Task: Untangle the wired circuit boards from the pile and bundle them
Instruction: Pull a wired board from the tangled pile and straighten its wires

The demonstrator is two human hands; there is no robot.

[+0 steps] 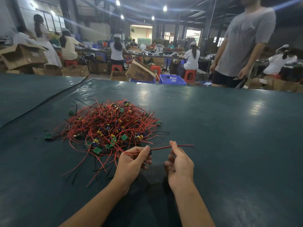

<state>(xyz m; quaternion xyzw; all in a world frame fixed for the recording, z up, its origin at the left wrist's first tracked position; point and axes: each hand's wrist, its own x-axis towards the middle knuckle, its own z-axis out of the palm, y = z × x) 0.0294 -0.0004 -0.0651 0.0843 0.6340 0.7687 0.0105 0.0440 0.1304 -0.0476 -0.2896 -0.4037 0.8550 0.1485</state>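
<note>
A tangled pile of small green circuit boards with red and black wires (pixel 113 126) lies on the dark green table (pixel 229 136), left of centre. My left hand (pixel 132 163) is closed on one board at its fingertips, just below the pile's near edge, with a few red wires trailing from it back into the pile. A red and black wire pair (pixel 161 147) runs from that hand to the right. My right hand (pixel 179 163) pinches this pair between thumb and forefinger, and the wire ends stick out past it to the right.
Loose boards (pixel 48 135) lie at the pile's left edge. A seam in the table cover (pixel 49 99) runs diagonally at far left. Beyond the far edge stand a person in grey (pixel 242 45), blue crates (pixel 172 79), cardboard boxes and seated workers.
</note>
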